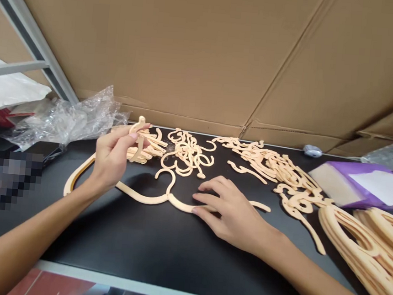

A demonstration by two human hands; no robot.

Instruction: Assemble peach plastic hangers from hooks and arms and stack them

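A cream wooden hanger frame (151,197) lies flat on the black table (140,239), its hook pointing away from me. My right hand (227,210) rests on the frame's right arm, fingers stretched out flat and pressing it down. My left hand (113,156) is raised above the frame's left side and pinches a small cream hook piece (136,135) between thumb and fingertips. A pile of loose hook pieces (187,153) lies just beyond the frame.
More cream cut-out parts (277,168) spread across the table's right. A stack of hanger frames (367,245) sits at the right edge. A purple-and-white box (361,182), crumpled clear plastic (68,118), a small roll (312,151) and a cardboard wall (205,52) stand behind.
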